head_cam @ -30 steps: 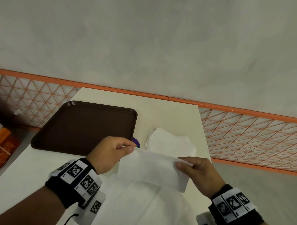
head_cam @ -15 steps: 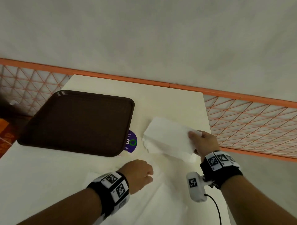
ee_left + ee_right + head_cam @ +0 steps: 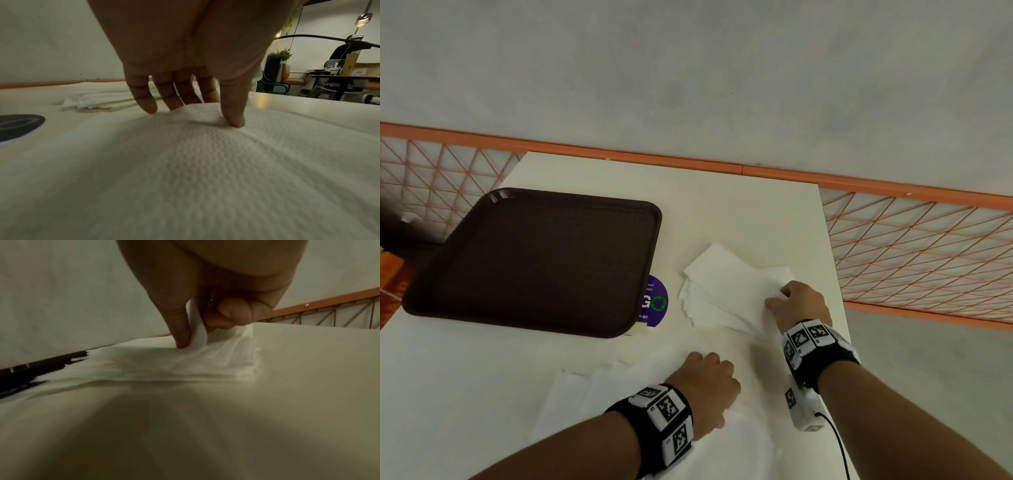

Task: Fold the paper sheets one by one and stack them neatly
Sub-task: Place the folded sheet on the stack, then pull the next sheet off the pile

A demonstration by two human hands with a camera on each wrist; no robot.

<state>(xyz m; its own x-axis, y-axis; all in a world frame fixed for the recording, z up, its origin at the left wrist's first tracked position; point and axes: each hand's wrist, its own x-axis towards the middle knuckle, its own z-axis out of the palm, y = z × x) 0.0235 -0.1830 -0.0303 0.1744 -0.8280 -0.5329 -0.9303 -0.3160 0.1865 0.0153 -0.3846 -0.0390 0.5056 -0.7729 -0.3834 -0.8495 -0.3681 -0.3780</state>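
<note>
A stack of folded white paper sheets (image 3: 722, 294) (image 3: 185, 368) lies on the table right of centre. My right hand (image 3: 777, 298) (image 3: 197, 331) pinches the near right corner of the top folded sheet between thumb and curled fingers; the sheet lies on the stack. A pile of unfolded embossed sheets (image 3: 619, 394) (image 3: 185, 162) is spread at the near edge. My left hand (image 3: 705, 358) (image 3: 209, 110) is down on that pile, with a ridge of the top sheet pinched up between thumb and fingers.
A dark brown tray (image 3: 534, 260) fills the table's left side, partly covering a round purple sticker (image 3: 655, 301). The cream table (image 3: 722, 212) ends just right of my right hand. An orange lattice fence (image 3: 914, 253) and a grey wall stand beyond.
Both hands held a folded sheet above the pile. My right hand carried it right and laid it on the stack. My left hand let go and came down onto the unfolded pile.
</note>
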